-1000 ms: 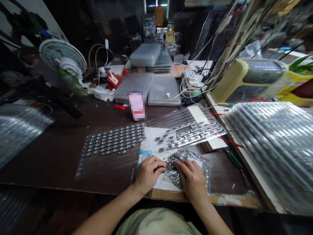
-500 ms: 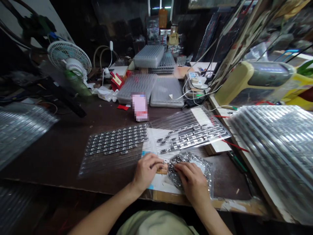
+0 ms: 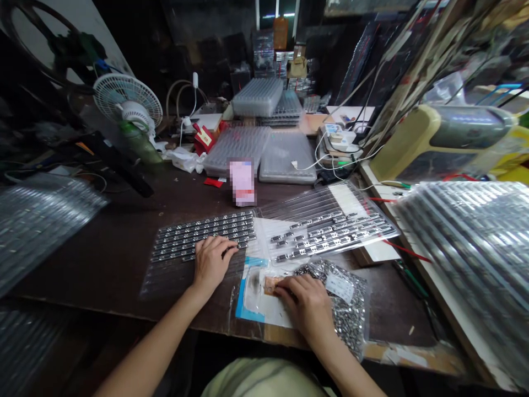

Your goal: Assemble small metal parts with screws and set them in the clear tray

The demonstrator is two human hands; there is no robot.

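Note:
My left hand [image 3: 211, 263] rests over the left clear plastic tray [image 3: 155, 278]. Its thumb and forefinger pinch together at the lowest row of small dark and silver metal parts [image 3: 202, 232]; whatever lies between the fingertips is too small to make out. At the near edge of the table, my right hand [image 3: 308, 300] has closed fingertips at the right edge of a small orange-brown block [image 3: 271, 285]. What those fingers pinch, if anything, is hidden. Beside and partly under this hand lies a clear bag of small shiny metal parts [image 3: 351, 320].
A second ribbed tray [image 3: 306, 207] with rows of parts lies to the right. Stacked trays stand at the far left [image 3: 45, 220], right [image 3: 475, 248] and back [image 3: 256, 96]. A fan [image 3: 128, 102], a red box [image 3: 203, 139] and cables occupy the far side.
My left hand has moved from the orange-brown block leftward and away onto the left tray. My right hand has shifted left from the bag's opening to the block. The view has turned slightly.

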